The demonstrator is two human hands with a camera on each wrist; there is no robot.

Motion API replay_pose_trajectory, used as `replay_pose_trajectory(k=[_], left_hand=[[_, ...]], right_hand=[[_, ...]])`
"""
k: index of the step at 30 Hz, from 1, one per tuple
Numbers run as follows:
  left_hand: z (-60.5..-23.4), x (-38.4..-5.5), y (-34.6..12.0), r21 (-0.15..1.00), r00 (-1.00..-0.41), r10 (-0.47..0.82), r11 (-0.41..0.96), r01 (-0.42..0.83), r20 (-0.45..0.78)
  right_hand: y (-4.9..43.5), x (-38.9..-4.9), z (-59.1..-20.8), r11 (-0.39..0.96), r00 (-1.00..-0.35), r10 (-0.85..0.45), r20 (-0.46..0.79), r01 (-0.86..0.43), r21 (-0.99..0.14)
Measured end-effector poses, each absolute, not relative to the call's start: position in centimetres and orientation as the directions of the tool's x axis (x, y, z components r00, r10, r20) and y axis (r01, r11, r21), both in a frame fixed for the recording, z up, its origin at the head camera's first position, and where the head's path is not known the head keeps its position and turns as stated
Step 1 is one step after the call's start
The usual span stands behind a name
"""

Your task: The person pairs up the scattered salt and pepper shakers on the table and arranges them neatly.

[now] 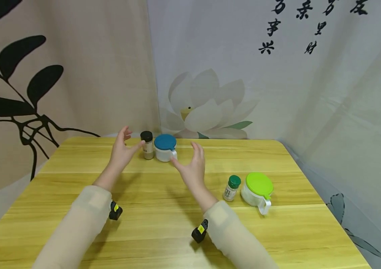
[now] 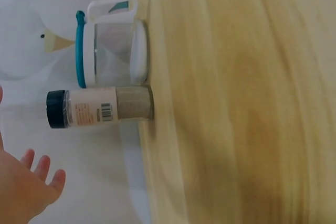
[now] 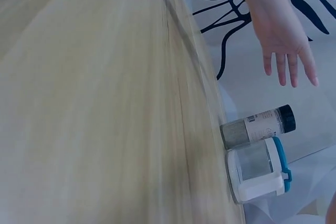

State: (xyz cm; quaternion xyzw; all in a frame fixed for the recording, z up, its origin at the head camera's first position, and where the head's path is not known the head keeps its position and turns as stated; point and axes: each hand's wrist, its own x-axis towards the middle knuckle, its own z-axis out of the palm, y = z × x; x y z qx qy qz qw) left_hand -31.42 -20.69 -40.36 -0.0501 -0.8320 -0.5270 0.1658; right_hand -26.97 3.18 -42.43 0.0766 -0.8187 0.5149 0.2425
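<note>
At the back of the table stand a black-capped spice bottle (image 1: 148, 146) and, just right of it, a clear jar with a blue lid and white handle (image 1: 165, 148). My left hand (image 1: 121, 150) is left of the bottle, fingers spread and holding nothing. On the other side, my right hand (image 1: 193, 168) is held right of the blue-lidded jar, thumb apart from the fingers, also holding nothing. In the left wrist view the bottle (image 2: 105, 107) and jar (image 2: 113, 53) stand close together. Whether either hand touches them is not clear.
A green-capped spice bottle (image 1: 232, 188) and a jar with a lime-green lid (image 1: 257, 191) stand on the right of the wooden table (image 1: 157, 231). Behind the table's back edge hangs a printed cloth (image 1: 210, 48).
</note>
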Motion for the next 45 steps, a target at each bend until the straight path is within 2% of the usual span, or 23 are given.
replay_pose_trajectory(k=[12,21,26,35,45], left_hand=[[-40.2,-32.6,-20.5,0.866,-0.956,-0.077,0.45,0.219,0.282],[-41.3,-33.4,-19.7,0.882,-0.957,-0.095,0.423,0.209,0.272],[-41.8,-33.9,-19.6,0.894,-0.958,-0.127,0.408,0.186,0.258],[-43.1,-34.5,-19.3,0.917,-0.965,-0.148,0.371,0.148,0.215],[-43.0,-34.8,-19.1,0.919,-0.97,-0.147,0.373,0.128,0.195]], right_hand=[[1.3,-29.6,-42.9,0.426,-0.914,0.117,0.388,-0.307,-0.851],[-0.1,-31.1,-44.7,0.392,-0.936,0.115,0.333,-0.265,-0.881],[-0.4,-31.8,-45.1,0.378,-0.945,0.083,0.317,-0.265,-0.887],[-0.8,-33.3,-45.4,0.364,-0.964,0.101,0.246,-0.195,-0.911],[-1.2,-34.3,-45.5,0.331,-0.981,0.03,0.19,-0.169,-0.928]])
